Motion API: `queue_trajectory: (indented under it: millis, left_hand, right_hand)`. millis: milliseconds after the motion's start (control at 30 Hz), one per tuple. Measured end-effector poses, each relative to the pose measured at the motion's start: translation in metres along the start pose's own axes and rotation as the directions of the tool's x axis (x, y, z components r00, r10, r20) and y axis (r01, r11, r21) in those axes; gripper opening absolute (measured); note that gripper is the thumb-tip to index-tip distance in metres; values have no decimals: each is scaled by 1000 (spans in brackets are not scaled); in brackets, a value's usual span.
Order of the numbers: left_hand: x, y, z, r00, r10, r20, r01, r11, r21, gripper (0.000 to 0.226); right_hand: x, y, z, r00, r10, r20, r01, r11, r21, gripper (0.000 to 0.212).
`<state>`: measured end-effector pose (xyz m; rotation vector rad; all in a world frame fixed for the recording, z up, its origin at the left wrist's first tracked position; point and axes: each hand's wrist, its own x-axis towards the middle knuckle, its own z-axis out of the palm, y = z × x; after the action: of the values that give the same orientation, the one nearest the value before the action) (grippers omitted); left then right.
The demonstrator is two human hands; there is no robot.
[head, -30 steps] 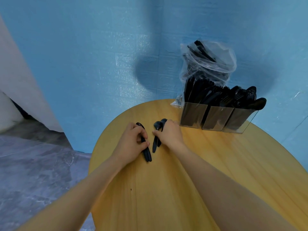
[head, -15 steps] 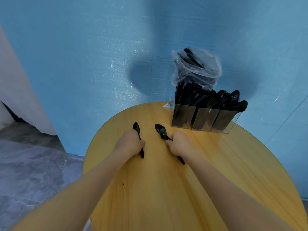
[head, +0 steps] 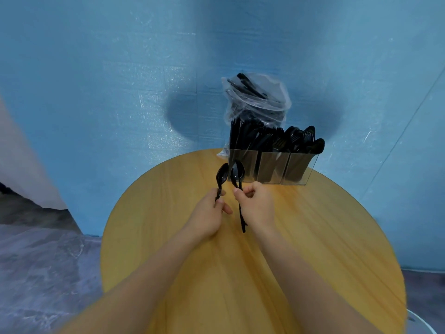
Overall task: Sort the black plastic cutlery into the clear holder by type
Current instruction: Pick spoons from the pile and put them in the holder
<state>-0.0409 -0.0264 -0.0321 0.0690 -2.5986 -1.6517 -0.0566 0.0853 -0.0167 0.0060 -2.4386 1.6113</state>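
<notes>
My left hand [head: 208, 213] pinches a black plastic spoon [head: 222, 175] by its handle, bowl pointing up. My right hand [head: 257, 203] holds black spoons [head: 237, 172] upright, with the handles hanging below the fingers; it looks like two held together. Both hands are lifted above the round wooden table [head: 313, 237], close side by side. Just behind them stands the clear holder [head: 272, 167] with three compartments, each filled with black cutlery. The spoon bowls overlap the holder's left compartment in the view.
A clear plastic bag [head: 256, 100] with more black cutlery leans against the blue wall behind the holder. The table's left edge drops to a grey floor. A white object [head: 419, 321] shows at the bottom right corner.
Both hands have lifted their spoons off the table and turned them upright, and the hands have come closer together in front of the holder.
</notes>
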Motion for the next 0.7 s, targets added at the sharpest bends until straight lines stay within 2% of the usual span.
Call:
queue_trajectory:
  millis: [233,333,433,500,700]
  left_hand:
    - [9,9,16,1000,15,0,-15,987,-162,33]
    - [13,7,20,999,29,43,-18,973,-229,34]
    - [13,5,24,998,42,48,-28,965,-259,36]
    - [14,1,25,999,43,33,-32,963,-267,36]
    - [17,0,27,996,93,-4,-91,958,-273,30]
  right_hand:
    - [8,-3,10,995,-84,-46,85,996,12,19]
    - [12,1,10,993,-112,-36,113,993,24,15]
    - [14,8,12,989,-151,9,151,989,-5,10]
    - [15,11,14,989,-146,24,146,989,10,14]
    - [20,13,11,993,-116,7,116,991,66,15]
